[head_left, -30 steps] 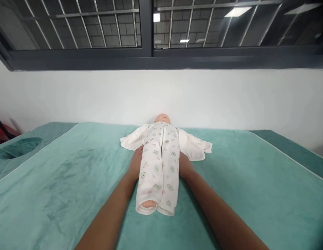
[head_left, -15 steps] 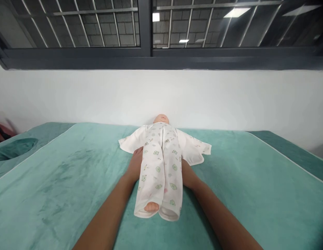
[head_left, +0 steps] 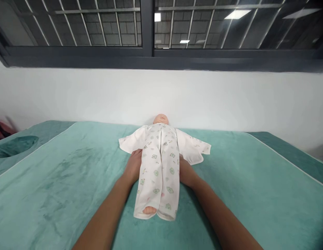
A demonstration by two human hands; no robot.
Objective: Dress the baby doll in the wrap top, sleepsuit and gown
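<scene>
A baby doll [head_left: 160,118] lies on its back, head toward the wall, in a white printed long-sleeved top [head_left: 189,144]. White baby trousers [head_left: 156,173] with small green animal prints cover its lower body, and a foot [head_left: 149,210] shows inside the cuff on the left. My left hand [head_left: 134,165] is pressed to the trousers' left side, its fingers curled in at the edge and partly covered. On the opposite side my right hand [head_left: 186,171] grips the trousers, with most of its fingertips hidden behind the cloth.
A green plush-covered bed [head_left: 241,184] lies under the doll, with a hollow [head_left: 15,146] in its cover at the left. Behind it stand a white wall [head_left: 229,97] and a dark-framed barred window [head_left: 151,59]. Something red [head_left: 3,128] shows at the left edge.
The trousers have shifted slightly to the left, mostly at the right leg, and the legs lie closer together. My right hand has moved a little left with them; my left hand is nearly still.
</scene>
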